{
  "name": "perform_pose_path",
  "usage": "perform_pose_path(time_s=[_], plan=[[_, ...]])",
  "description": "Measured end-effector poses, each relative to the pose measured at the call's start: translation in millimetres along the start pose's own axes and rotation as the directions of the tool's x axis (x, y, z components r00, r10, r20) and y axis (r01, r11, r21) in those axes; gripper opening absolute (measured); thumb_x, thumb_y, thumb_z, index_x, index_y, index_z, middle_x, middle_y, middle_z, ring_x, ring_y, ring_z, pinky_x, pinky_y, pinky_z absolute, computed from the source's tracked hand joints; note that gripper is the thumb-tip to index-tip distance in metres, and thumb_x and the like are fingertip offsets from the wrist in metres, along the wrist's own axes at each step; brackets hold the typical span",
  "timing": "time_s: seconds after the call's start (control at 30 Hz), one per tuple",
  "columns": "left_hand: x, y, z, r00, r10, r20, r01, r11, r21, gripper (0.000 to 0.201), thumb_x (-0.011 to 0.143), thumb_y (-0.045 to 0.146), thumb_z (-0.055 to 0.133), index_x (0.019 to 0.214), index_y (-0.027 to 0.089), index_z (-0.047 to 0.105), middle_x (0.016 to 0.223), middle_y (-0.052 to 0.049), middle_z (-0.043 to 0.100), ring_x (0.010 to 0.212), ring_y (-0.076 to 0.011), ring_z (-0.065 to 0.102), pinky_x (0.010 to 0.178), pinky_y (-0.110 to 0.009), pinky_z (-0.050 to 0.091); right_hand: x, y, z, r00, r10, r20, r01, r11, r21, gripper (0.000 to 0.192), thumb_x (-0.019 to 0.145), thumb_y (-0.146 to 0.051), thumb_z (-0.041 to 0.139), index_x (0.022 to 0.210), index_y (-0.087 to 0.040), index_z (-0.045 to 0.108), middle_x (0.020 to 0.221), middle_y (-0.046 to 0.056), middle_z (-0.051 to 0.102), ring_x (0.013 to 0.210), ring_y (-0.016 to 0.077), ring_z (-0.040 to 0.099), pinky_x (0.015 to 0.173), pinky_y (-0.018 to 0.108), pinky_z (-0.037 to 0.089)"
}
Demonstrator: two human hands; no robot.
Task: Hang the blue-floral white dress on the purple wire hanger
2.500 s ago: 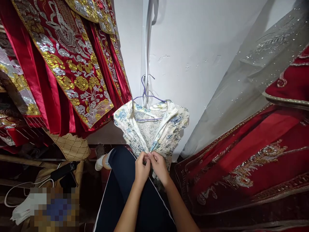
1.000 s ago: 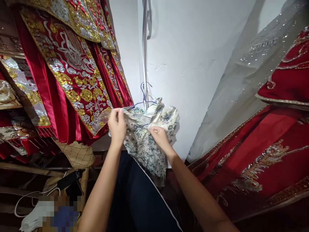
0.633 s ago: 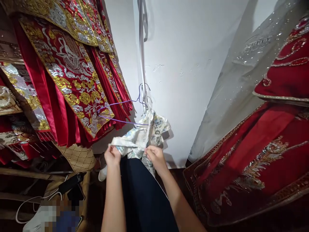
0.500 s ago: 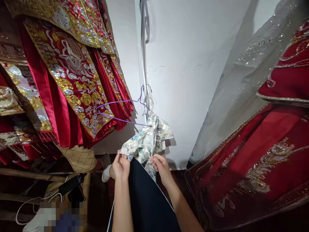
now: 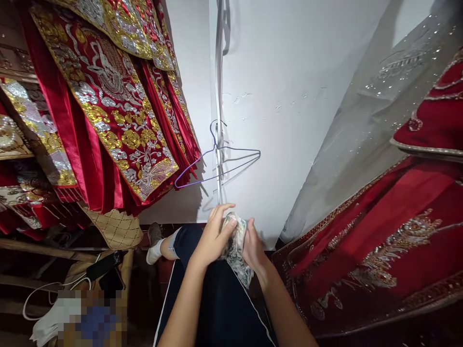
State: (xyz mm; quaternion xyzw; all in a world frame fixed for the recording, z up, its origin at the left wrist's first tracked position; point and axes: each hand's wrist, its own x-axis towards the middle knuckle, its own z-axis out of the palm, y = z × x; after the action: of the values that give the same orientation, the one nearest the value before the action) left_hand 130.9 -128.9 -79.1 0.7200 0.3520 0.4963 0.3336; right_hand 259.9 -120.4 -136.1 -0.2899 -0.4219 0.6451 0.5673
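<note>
A small white garment [image 5: 238,260] with a blue, green and yellow floral print is bunched up between my hands, above my dark-trousered lap. My left hand [image 5: 216,236] grips its upper left side, the thumb pressing on the fabric. On the other side, my right hand [image 5: 254,246] closes against the cloth with the thumb pointing up; its fingertips are partly hidden. The lower end of the garment hangs down between my wrists. Just beyond my hands, a bare purple wire hanger [image 5: 197,181] hangs from a white upright rail [image 5: 219,91], touching neither hand.
Red robes [image 5: 119,106] with gold and silver embroidery hang on the left. A red beaded gown [image 5: 361,241] and a sheer sparkling veil [image 5: 347,130] stand on the right. At lower left, a wooden stool [image 5: 126,265] carries dark devices and a white cable [image 5: 39,284].
The floral garment has come off the purple hanger, which now hangs bare and turned to the right. Both hands have moved closer together, bunching the cloth between them.
</note>
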Motion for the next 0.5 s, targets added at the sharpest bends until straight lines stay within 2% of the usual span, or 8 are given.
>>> perform_pose_path(time_s=[0.07, 0.1, 0.17, 0.23, 0.3, 0.37, 0.43, 0.5], plan=[[7.1, -7.6, -10.4, 0.993, -0.03, 0.112, 0.031, 0.999, -0.008, 0.044, 0.101, 0.047, 0.037, 0.136, 0.026, 0.052, 0.133, -0.008, 0.058, 0.123, -0.0238, 0.052, 0.109, -0.037, 0.035, 3.9, -18.1, -6.1, 0.982, 0.058, 0.18, -0.029, 0.987, -0.157, 0.046, 0.081, -0.057, 0.067, 0.111, -0.022, 0.066, 0.092, 0.005, 0.071, 0.088, 0.024, 0.065, 0.082, 0.036, 0.049], [9.3, -12.7, -16.3, 0.981, -0.046, 0.189, 0.048, 0.999, -0.011, 0.048, 0.102, 0.05, 0.03, 0.134, 0.024, 0.054, 0.128, -0.008, 0.061, 0.117, -0.0237, 0.055, 0.105, -0.037, 0.038, 7.3, -27.7, -9.8, 0.961, 0.088, 0.263, -0.016, 0.964, -0.264, 0.039, 0.077, -0.046, 0.075, 0.106, -0.02, 0.067, 0.086, 0.003, 0.07, 0.081, 0.0214, 0.063, 0.077, 0.033, 0.048], [9.1, -23.9, -28.1, 0.935, -0.09, 0.342, 0.086, 0.996, 0.028, 0.056, 0.101, 0.055, 0.023, 0.121, 0.019, 0.062, 0.113, -0.008, 0.067, 0.103, -0.0229, 0.059, 0.097, -0.035, 0.043, 16.0, -46.5, -16.7, 0.915, 0.143, 0.378, 0.053, 0.885, -0.462, 0.023, 0.073, -0.028, 0.078, 0.09, -0.017, 0.068, 0.074, 0.0, 0.066, 0.068, 0.0165, 0.058, 0.066, 0.028, 0.044], [3.1, -34.7, -40.0, 0.88, -0.156, 0.449, 0.1, 0.984, 0.145, 0.06, 0.099, 0.06, 0.027, 0.104, 0.016, 0.067, 0.099, -0.006, 0.068, 0.092, -0.0215, 0.059, 0.087, -0.032, 0.046, 26.3, -63.8, -21.9, 0.905, 0.133, 0.404, 0.151, 0.787, -0.598, 0.007, 0.075, -0.021, 0.07, 0.076, -0.015, 0.067, 0.067, -0.001, 0.063, 0.063, 0.0148, 0.056, 0.059, 0.026, 0.041], [-5.2, -43.3, -53.1, 0.844, -0.222, 0.487, 0.064, 0.945, 0.32, 0.057, 0.095, 0.063, 0.036, 0.09, 0.015, 0.067, 0.085, -0.004, 0.067, 0.08, -0.0188, 0.057, 0.077, -0.028, 0.045, 39.4, -80.4, -25.0, 0.921, 0.03, 0.389, 0.264, 0.686, -0.678, 0.006, 0.076, -0.017, 0.063, 0.074, -0.015, 0.068, 0.071, 0.001, 0.066, 0.069, 0.0172, 0.06, 0.062, 0.026, 0.043], [-10.5, -48.6, -67.9, 0.834, -0.29, 0.47, 0.006, 0.855, 0.518, 0.054, 0.091, 0.064, 0.044, 0.078, 0.016, 0.066, 0.073, -0.002, 0.063, 0.069, -0.0167, 0.055, 0.069, -0.026, 0.042, 57.8, -96.2, -26.4, 0.921, -0.161, 0.354, 0.379, 0.574, -0.726, 0.015, 0.075, -0.016, 0.062, 0.085, -0.017, 0.073, 0.086, 0.004, 0.072, 0.083, 0.0214, 0.065, 0.074, 0.029, 0.048], [-9.6, -50.6, -83.5, 0.832, -0.36, 0.423, -0.041, 0.72, 0.693, 0.049, 0.087, 0.062, 0.051, 0.071, 0.018, 0.064, 0.066, -0.002, 0.061, 0.062, -0.0172, 0.055, 0.065, -0.027, 0.039, 83.5, -109.0, -27.7, 0.879, -0.367, 0.303, 0.457, 0.472, -0.754, 0.031, 0.074, -0.018, 0.062, 0.104, -0.02, 0.072, 0.107, 0.005, 0.072, 0.098, 0.0242, 0.065, 0.087, 0.034, 0.048], [-2.9, -50.4, -98.8, 0.831, -0.418, 0.367, -0.063, 0.585, 0.808, 0.045, 0.086, 0.06, 0.052, 0.07, 0.019, 0.065, 0.068, -0.005, 0.064, 0.063, -0.0206, 0.059, 0.064, -0.029, 0.039, 113.8, -115.4, -30.1, 0.828, -0.499, 0.257, 0.485, 0.407, -0.774, 0.044, 0.076, -0.021, 0.061, 0.119, -0.023, 0.067, 0.123, 0.006, 0.068, 0.11, 0.025, 0.062, 0.096, 0.037, 0.045]])
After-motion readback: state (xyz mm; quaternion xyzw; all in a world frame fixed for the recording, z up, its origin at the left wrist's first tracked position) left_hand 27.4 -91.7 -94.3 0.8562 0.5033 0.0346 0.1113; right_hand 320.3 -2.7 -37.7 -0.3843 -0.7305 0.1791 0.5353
